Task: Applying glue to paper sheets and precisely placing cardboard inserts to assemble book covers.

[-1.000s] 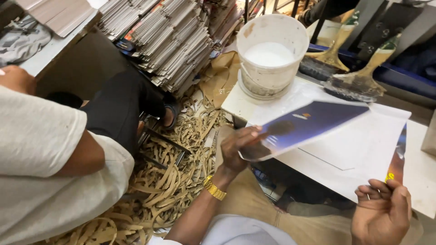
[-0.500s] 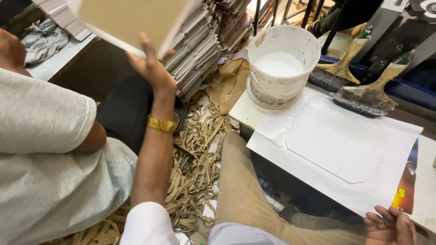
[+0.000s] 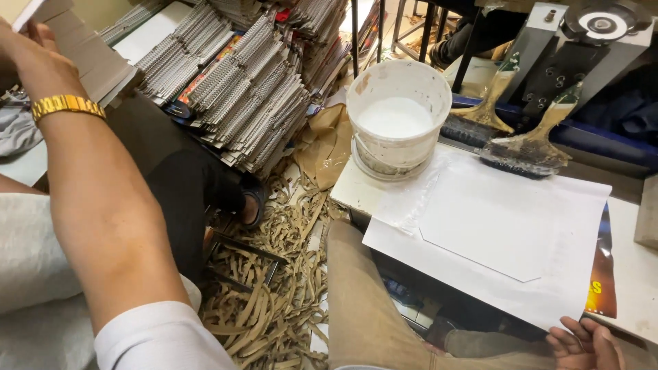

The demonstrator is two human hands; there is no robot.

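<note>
both hands grip: left hand (image 3: 34,58) cardboard (image 3: 82,51) (far left), right hand (image 3: 582,346) paper (image 3: 507,233).

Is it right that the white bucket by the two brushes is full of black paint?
Not quite. The head view shows the white bucket beside the two brushes holding a white liquid, not black paint. The rest stands.

One bucket (image 3: 397,120), two brushes (image 3: 528,147), two hands (image 3: 586,346).
</note>
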